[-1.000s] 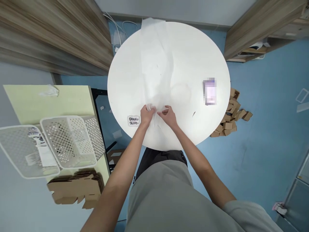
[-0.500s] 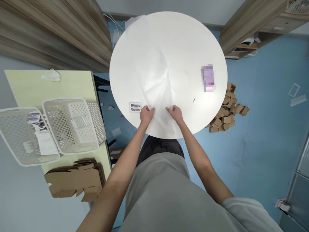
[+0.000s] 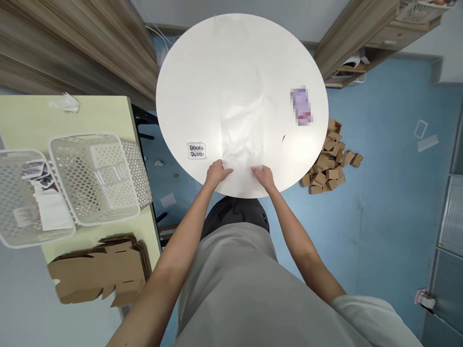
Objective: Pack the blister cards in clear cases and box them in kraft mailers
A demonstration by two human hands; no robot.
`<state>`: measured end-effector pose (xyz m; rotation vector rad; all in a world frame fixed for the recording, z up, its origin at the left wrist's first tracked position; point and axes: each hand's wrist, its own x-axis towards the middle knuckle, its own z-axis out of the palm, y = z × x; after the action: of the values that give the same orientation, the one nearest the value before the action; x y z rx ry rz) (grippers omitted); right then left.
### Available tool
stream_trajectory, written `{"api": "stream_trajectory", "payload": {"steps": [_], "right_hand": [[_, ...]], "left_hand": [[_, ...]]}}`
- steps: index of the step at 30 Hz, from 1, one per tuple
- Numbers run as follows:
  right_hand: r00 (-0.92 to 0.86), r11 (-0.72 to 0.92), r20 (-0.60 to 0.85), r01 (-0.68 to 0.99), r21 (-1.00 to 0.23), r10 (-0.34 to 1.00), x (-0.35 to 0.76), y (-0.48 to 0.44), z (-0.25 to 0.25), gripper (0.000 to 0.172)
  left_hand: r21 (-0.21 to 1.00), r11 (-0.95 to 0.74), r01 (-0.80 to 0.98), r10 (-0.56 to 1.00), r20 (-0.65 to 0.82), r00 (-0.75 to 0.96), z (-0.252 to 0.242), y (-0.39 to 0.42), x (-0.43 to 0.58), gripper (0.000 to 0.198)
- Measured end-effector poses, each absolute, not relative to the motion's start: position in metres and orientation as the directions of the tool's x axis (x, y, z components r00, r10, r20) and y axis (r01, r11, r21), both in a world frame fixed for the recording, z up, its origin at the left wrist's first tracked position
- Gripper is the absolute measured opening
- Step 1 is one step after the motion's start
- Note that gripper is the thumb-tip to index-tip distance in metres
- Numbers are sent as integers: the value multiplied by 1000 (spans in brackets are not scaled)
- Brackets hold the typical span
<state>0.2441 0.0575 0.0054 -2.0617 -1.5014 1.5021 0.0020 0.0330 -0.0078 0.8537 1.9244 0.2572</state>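
Note:
A long strip of thin, translucent white sheet (image 3: 242, 130) runs across the round white table (image 3: 188, 82) toward me, wrinkled in its middle part. My left hand (image 3: 218, 173) pinches the left side of its near end between thumb and fingers. At the right side of the same end, my right hand (image 3: 264, 177) is closed in a similar pinch. The whitish sheet blends into the tabletop, so its exact edges are hard to make out. Just beyond my left hand lies a small clear case (image 3: 197, 150) holding rows of small dark items.
A blurred purple packet (image 3: 301, 106) and a small dark scrap (image 3: 283, 139) lie on the table's right. Small cardboard boxes (image 3: 331, 164) are heaped on the floor. Left, a pale-green table (image 3: 104, 108) bears white baskets (image 3: 108, 221) and flattened cardboard (image 3: 101, 272).
The sheet was bunched into a peak with slanting creases; now it lies straighter and flatter. My hands stay at its near end, slightly closer to the table's front edge. The view has shifted slightly.

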Motion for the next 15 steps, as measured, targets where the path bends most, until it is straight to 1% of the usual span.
{"api": "stream_trajectory", "payload": {"steps": [2, 5, 8, 10, 12, 13, 15], "right_hand": [[25, -483, -602, 625, -613, 798, 245, 49, 6, 38], [78, -508, -597, 619, -598, 798, 247, 43, 4, 45], [90, -507, -589, 623, -596, 803, 248, 43, 2, 47], [85, -492, -578, 634, -597, 812, 251, 43, 2, 45], [75, -487, -576, 628, -607, 814, 256, 39, 2, 38], [73, -496, -583, 618, -610, 809, 258, 36, 3, 32], [85, -529, -607, 595, -605, 790, 265, 28, 4, 25]], "left_hand": [[515, 726, 455, 669, -682, -295, -8, 23, 3, 34], [507, 732, 456, 668, -667, -330, -3, 12, 5, 33], [530, 698, 482, 703, -636, -318, 5, 8, -1, 37], [577, 619, 532, 781, -520, -345, 10, 11, -14, 46], [605, 496, 623, 868, -354, -347, 11, 18, -34, 58], [605, 423, 675, 906, -294, -305, 10, 24, -46, 66], [584, 316, 748, 944, -272, -187, 6, 35, -69, 76]]}}
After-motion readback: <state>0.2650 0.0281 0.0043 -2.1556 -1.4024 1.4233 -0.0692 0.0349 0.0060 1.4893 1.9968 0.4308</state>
